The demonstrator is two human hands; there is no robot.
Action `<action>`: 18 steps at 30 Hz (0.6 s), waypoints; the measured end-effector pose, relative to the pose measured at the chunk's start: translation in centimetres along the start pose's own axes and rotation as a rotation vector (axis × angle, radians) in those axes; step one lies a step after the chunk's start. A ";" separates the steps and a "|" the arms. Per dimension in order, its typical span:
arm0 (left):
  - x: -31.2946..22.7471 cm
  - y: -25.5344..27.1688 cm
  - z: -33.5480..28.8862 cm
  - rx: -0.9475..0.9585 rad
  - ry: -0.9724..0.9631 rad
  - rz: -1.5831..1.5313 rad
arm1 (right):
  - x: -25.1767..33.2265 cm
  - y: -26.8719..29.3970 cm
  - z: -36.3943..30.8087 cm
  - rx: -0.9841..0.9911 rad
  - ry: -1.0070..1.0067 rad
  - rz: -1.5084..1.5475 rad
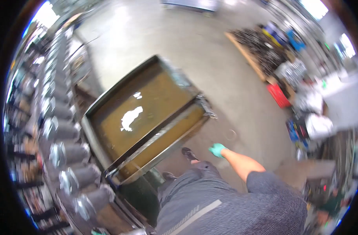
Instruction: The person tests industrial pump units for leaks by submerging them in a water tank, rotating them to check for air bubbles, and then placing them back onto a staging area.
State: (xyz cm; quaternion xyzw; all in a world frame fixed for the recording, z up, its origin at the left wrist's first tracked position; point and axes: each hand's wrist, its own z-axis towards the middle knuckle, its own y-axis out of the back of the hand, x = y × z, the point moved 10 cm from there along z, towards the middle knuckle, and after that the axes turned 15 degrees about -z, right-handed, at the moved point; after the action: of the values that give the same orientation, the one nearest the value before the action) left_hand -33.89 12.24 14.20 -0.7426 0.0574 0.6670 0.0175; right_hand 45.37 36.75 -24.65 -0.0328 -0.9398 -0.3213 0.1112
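Observation:
My right hand [217,150], in a mint-green glove, hangs over the floor to the right of a metal tank. Its fingers look loosely curled together, and no object shows in them. The open rectangular tank [122,84] stands in front of me, with brown, murky liquid [159,96] inside and bright reflections on its surface. A dark metal bar [163,129] crosses it, parting off a narrower near section. At the lower left edge, by the rollers, a scrap of mint green [98,231] looks like my left glove; its fingers are hidden.
A row of grey metal rollers [65,129] runs along the tank's left side. At the right are a wooden pallet [245,56] heaped with dark metal parts, a red bin [278,95] and white bags [319,125]. Concrete floor [202,43] stretches beyond the tank.

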 end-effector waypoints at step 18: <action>1.4 -40.0 -24.3 1.286 0.159 -0.298 | -0.1 -22.0 -15.0 -0.021 -0.767 0.640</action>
State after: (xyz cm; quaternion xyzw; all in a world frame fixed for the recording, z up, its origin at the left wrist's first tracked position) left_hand -5.39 49.33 13.48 -0.6311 0.3418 0.4337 0.5447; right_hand 45.34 10.23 -26.27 -0.4364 -0.8526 -0.2454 -0.1499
